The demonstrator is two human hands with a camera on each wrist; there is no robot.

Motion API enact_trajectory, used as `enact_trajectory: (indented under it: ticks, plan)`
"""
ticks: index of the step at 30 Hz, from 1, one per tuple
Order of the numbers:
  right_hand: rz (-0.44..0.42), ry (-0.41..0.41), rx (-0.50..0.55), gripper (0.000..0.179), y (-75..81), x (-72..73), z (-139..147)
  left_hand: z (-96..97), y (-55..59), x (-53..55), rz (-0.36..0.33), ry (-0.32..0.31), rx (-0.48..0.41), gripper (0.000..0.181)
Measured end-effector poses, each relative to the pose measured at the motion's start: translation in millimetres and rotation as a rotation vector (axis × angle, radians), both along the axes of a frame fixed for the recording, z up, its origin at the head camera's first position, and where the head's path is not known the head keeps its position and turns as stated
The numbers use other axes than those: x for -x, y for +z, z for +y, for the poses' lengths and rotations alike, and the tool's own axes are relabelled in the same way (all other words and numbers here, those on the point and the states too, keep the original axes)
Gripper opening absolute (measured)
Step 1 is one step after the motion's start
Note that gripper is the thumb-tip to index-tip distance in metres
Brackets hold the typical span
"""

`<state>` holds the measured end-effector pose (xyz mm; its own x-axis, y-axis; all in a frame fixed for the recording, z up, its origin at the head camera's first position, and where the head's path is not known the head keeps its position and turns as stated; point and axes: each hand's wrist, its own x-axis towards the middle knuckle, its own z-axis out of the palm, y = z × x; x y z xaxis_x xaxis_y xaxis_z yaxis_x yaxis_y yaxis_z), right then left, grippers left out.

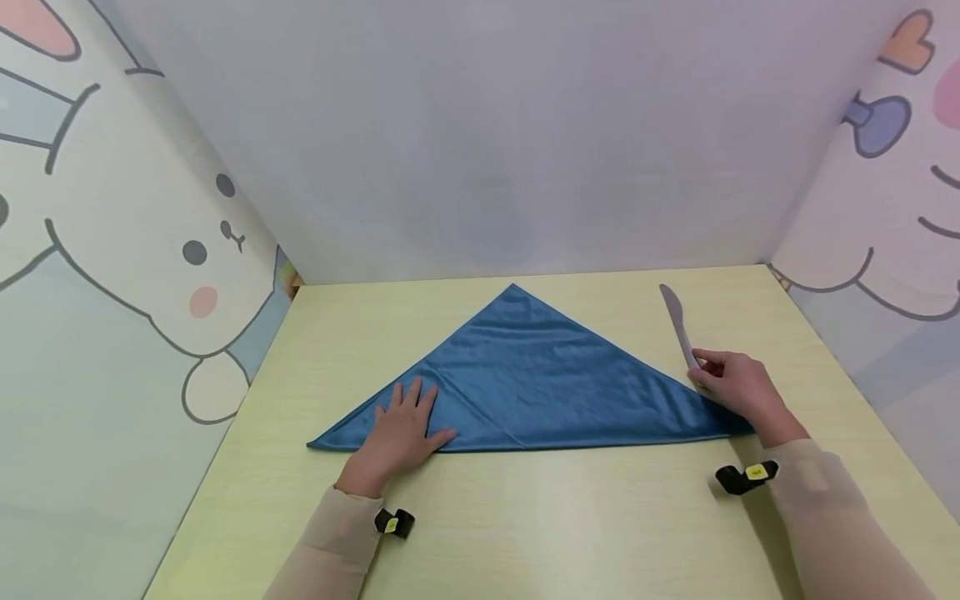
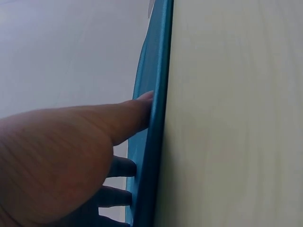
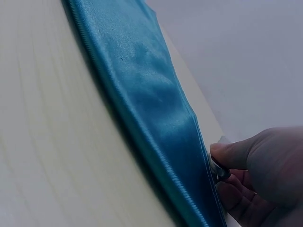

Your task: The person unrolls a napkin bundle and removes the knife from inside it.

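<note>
A blue satiny cloth [image 1: 525,375], folded into a triangle, lies flat with its point toward the back wall and its long fold toward me. My left hand [image 1: 401,433] rests on its left part, fingers spread and straight. In the left wrist view the thumb [image 2: 130,116] lies on the cloth beside the folded edge [image 2: 158,118]. At the cloth's right slope my right hand [image 1: 731,383] pinches the handle end of a grey table knife [image 1: 675,317], blade pointing away from me. The right wrist view shows only a bit of the knife [image 3: 218,168] between thumb and fingers.
The pale wooden table [image 1: 562,525] runs back to a plain wall [image 1: 487,150]. Side walls with cartoon drawings [image 1: 150,250] stand left and right. A small black camera sits at each wrist, one on the left [image 1: 395,523] and one on the right [image 1: 746,477].
</note>
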<state>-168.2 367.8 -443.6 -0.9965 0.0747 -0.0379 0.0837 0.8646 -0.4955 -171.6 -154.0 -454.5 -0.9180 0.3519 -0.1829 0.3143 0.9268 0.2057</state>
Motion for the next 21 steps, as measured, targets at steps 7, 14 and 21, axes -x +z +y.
enact_trajectory:
  ticks: [7,14,21]
  plan:
    - [-0.009,-0.013,0.003,0.051,-3.1,-1.9,-4.0,-1.8,0.9,-0.2,-0.014,0.003,0.006,0.082]
    - [0.001,-0.02,0.004,0.052,-6.1,-1.1,-0.3,-1.0,0.7,0.4,-0.024,0.007,-0.002,0.082]
    - [0.072,-0.067,0.023,0.056,0.1,-9.2,1.9,-4.9,-1.2,2.9,0.047,-0.008,-0.034,0.081]
